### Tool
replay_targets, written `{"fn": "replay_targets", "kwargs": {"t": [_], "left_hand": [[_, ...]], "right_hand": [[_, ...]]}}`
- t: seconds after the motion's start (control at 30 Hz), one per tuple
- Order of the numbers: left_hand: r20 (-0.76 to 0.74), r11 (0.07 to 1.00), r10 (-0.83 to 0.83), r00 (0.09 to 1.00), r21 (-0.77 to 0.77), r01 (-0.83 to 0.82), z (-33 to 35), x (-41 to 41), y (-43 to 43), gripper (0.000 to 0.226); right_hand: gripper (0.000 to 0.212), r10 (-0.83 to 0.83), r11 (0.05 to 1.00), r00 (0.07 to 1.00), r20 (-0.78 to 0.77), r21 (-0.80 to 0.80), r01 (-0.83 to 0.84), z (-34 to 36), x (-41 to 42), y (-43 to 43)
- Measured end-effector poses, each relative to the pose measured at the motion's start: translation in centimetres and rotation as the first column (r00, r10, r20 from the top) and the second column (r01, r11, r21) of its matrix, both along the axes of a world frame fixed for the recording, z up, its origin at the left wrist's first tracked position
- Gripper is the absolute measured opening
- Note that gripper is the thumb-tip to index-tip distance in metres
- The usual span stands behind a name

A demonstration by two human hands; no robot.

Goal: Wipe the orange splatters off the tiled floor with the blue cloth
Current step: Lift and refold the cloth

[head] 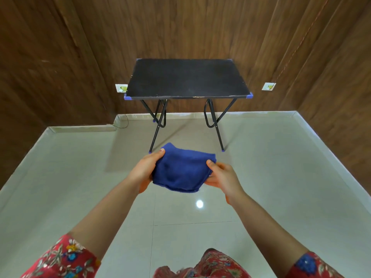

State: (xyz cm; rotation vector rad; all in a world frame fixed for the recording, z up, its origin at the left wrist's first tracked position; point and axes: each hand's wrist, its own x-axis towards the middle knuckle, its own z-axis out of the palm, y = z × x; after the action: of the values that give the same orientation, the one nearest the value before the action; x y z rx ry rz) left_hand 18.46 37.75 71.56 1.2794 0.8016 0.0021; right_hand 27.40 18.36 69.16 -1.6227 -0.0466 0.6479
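A folded blue cloth (181, 169) hangs in the air in front of me, well above the pale tiled floor (281, 177). My left hand (145, 170) grips its left edge, thumb on top. My right hand (222, 176) holds the right edge, thumb on top and fingers underneath. Both arms reach forward from red floral sleeves. No orange splatters show on the visible tiles.
A small black folding table (186, 79) with blue corner caps stands ahead against the wood-panelled wall (60, 57). Its thin metal legs (155, 135) reach the floor just beyond the cloth. Wall sockets (121, 88) sit on either side. A thin cable (125, 122) lies at the left skirting.
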Motion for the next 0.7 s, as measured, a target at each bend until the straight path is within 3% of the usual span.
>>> {"fn": "replay_targets", "kwargs": {"t": [0.1, 0.13, 0.23, 0.3, 0.37, 0.47, 0.5, 0.57, 0.63, 0.7], "left_hand": [[0.077, 0.999, 0.023, 0.997, -0.051, -0.019, 0.4, -0.5, -0.1, 0.028], [0.098, 0.999, 0.020, 0.995, -0.051, -0.015, 0.5, -0.5, -0.1, 0.028], [0.081, 0.998, -0.039, 0.996, 0.043, 0.036, 0.7, -0.4, -0.1, 0.033], [0.015, 0.990, -0.043, 0.999, 0.139, 0.041, 0.3, -0.4, 0.0, 0.034], [-0.022, 0.984, -0.003, 1.000, 0.180, 0.007, -0.3, -0.8, 0.1, 0.028], [0.022, 0.979, -0.007, 1.000, 0.205, 0.003, -0.9, -1.6, 0.2, 0.011], [0.036, 0.975, -0.027, 0.999, 0.222, 0.019, -1.1, -1.8, 0.2, 0.012], [0.049, 0.958, -0.064, 0.997, 0.282, 0.047, -1.3, -1.8, 0.3, 0.023], [0.054, 0.919, -0.094, 0.994, 0.390, 0.065, -1.8, -1.5, 0.5, 0.027], [0.033, 0.857, -0.067, 0.997, 0.513, 0.041, -2.3, -1.0, 0.9, 0.027]], "right_hand": [[0.025, -0.078, 0.995, 0.990, 0.119, 0.069, 0.070, 1.0, 0.1, 0.5], [0.024, -0.077, 0.991, 0.994, 0.071, 0.115, 0.069, 0.9, 0.0, 0.8], [0.027, -0.007, 0.946, 0.947, -0.320, 0.306, 0.110, 0.1, -0.7, 1.5], [0.027, 0.031, 0.948, 0.913, -0.408, 0.301, 0.103, -0.4, -1.2, 1.7], [0.035, 0.040, 0.970, 0.938, -0.345, 0.237, 0.046, -0.6, -1.4, 1.8], [0.082, 0.082, 0.988, 0.977, -0.198, 0.142, -0.054, -0.8, -1.1, 1.9], [0.087, 0.146, 0.987, 0.982, -0.124, 0.085, -0.136, -0.5, -1.2, 2.0], [0.072, 0.267, 0.958, 0.962, 0.058, -0.124, -0.258, -0.4, -1.2, 2.2], [0.040, 0.325, 0.910, 0.911, 0.253, -0.344, -0.229, -0.4, -1.1, 2.4], [0.022, 0.348, 0.881, 0.851, 0.394, -0.448, -0.153, -0.8, -0.8, 2.3]]}}
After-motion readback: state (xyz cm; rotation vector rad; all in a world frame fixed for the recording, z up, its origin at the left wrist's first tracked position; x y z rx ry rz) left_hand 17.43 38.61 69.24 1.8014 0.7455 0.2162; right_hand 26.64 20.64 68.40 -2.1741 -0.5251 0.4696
